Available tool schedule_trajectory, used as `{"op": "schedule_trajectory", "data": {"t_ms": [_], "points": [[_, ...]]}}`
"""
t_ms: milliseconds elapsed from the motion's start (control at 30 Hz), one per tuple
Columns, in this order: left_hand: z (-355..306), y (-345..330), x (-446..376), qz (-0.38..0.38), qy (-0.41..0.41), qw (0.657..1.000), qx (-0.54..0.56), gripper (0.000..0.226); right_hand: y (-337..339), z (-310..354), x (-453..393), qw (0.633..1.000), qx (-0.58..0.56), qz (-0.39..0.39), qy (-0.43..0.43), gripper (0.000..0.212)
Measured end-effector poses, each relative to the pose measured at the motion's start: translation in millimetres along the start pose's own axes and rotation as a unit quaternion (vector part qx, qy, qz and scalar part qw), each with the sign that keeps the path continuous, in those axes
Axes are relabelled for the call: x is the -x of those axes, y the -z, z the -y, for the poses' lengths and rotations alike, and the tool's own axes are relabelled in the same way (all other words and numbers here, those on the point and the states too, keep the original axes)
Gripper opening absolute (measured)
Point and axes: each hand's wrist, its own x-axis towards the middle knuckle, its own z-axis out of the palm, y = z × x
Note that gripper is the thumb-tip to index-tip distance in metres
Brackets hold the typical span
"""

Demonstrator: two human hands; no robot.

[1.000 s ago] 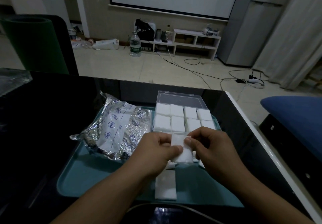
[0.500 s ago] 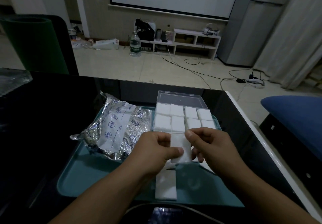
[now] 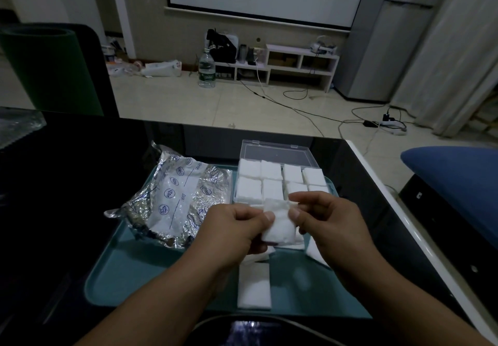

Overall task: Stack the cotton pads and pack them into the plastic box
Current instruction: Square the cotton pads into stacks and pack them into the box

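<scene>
Farthest left of the grip a crumpled foil wrapper with printed icons lies on the teal tray, its near edge just beside the left hand. That hand's thumb and curled fingers pinch the left side of a small stack of cotton pads, held upright above the tray; the right hand pinches the stack's right side, thumb on the front face. Directly beyond the grip sits the clear plastic box, lid tipped back, with white pad stacks filling its compartments; the held stack and both hands cover the box's near row, so its contents there cannot be made out. Below the grip a loose cotton pad lies flat on the tray between the forearms, and more white pads peek out under the right hand, mostly hidden. Right of the grip, the black table ends in a white edge, with a blue cushion cut off by the frame
</scene>
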Motion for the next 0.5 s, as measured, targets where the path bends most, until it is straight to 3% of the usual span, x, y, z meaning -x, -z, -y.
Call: {"op": "schedule_trajectory", "data": {"t_ms": [233, 400, 500], "points": [[-1, 2, 0, -0.021, 0.003, 1.000, 0.001, 0.013, -1, 0, 1, 1.000, 0.017, 0.008, -0.004, 0.024], [-6, 5, -2, -0.028, -0.051, 0.994, -0.097, 0.012, -6, 10, -8, 0.998, 0.059, 0.033, -0.018, 0.011], [-14, 11, -11, -0.075, -0.117, 0.968, -0.207, 0.008, -13, 17, -31, 0.994, 0.102, 0.030, -0.038, 0.007]]}}
